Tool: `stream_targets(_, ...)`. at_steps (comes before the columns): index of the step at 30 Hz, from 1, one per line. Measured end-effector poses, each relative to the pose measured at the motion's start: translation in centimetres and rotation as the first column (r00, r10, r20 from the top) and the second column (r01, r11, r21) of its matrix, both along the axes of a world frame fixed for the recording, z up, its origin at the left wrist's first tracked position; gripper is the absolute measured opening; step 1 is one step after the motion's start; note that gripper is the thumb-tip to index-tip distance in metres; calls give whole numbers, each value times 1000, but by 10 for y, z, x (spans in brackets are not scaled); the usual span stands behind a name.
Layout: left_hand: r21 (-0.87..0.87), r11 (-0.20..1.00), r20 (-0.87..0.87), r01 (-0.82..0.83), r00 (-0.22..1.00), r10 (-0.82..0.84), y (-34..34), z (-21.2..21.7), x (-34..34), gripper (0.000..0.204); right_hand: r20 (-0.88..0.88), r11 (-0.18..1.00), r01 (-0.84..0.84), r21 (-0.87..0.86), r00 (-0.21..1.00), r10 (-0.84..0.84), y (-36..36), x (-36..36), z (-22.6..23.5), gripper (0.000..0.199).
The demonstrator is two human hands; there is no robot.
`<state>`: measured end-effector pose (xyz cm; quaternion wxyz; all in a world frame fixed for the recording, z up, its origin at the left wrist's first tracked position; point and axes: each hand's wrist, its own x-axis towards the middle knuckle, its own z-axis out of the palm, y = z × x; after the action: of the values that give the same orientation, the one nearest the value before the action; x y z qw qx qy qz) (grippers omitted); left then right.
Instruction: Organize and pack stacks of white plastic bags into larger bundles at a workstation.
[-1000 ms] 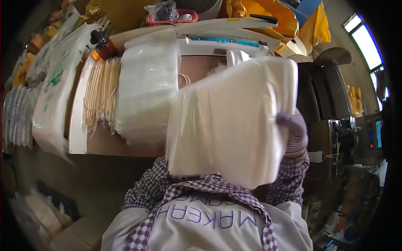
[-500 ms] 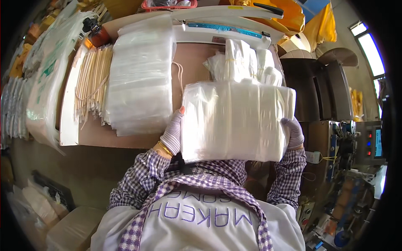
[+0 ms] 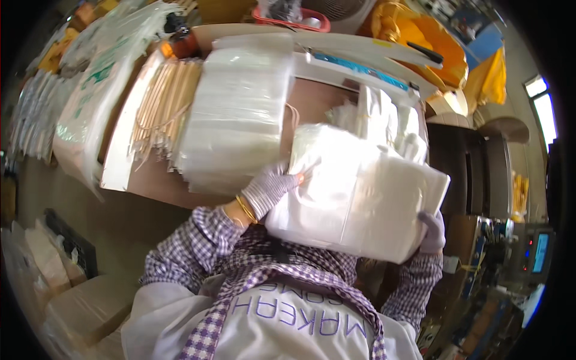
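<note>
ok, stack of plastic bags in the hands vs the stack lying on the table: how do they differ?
The held stack is lifted and tilted, gripped by the left hand and right hand; the table stack lies flat, untouched. The held stack looks bulkier and bright white in the light; the table stack is spread out, with layered edges showing. Both are clear-white plastic bags.

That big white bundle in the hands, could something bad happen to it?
Maybe. The bundle is wide, and the left hand and right hand grip only its edges, so loose sheets might slide out. It also hangs past the table edge, above the lap, so it could drop. The stack of clear bags lies close by the left hand, and a bump might push it askew.
</note>
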<state>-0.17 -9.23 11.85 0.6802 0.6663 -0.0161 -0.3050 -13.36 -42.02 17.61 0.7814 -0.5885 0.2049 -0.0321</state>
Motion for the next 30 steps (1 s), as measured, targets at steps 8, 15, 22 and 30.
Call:
stream_targets(8,-13,981,406,194,898,-172,58,96,216,14,110,997,20,77,993,-28,116,48,5,43)
stream_targets(15,886,428,464,-180,306,-832,49,112,362,16,26,598,-69,798,996,80,269,128,-25,43)
stream_targets(22,945,314,316,-87,474,-822,40,32,364,36,-147,489,-22,872,941,304,319,140,-67,46)
stream_targets(30,814,303,544,-496,465,-698,25,2,346,25,-105,431,-273,860,733,672,317,143,-59,30)
